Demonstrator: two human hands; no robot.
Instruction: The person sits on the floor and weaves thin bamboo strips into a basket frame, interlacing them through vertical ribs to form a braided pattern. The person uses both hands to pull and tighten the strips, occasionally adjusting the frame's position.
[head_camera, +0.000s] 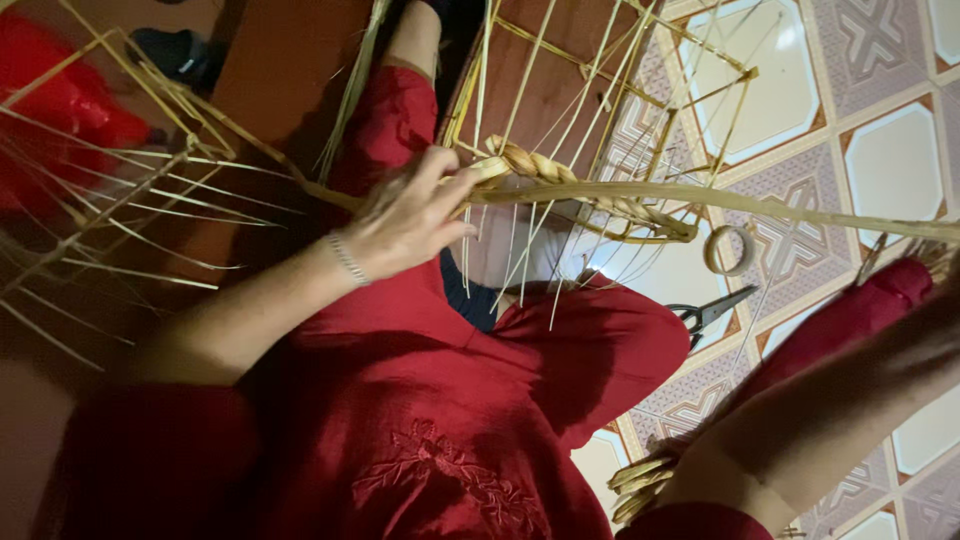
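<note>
Here our left hand (405, 215) pinches a long, flat, pale straw strip (720, 200) against the braided rim of the open straw-and-cane basket frame (560, 170) on our lap, keeping the weave taut. Our right hand lies beyond the picture's edge, so we cannot tell its fingers; only the forearm (830, 410) shows, above black scissors (712, 312) and a tape roll (730, 250) on the patterned tile floor (880, 160)

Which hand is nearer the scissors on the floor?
Left or right can't be told from this tilted view. The hand pinching the plaited strip is far from the scissors; the other forearm is nearer, its hand unseen.
</note>
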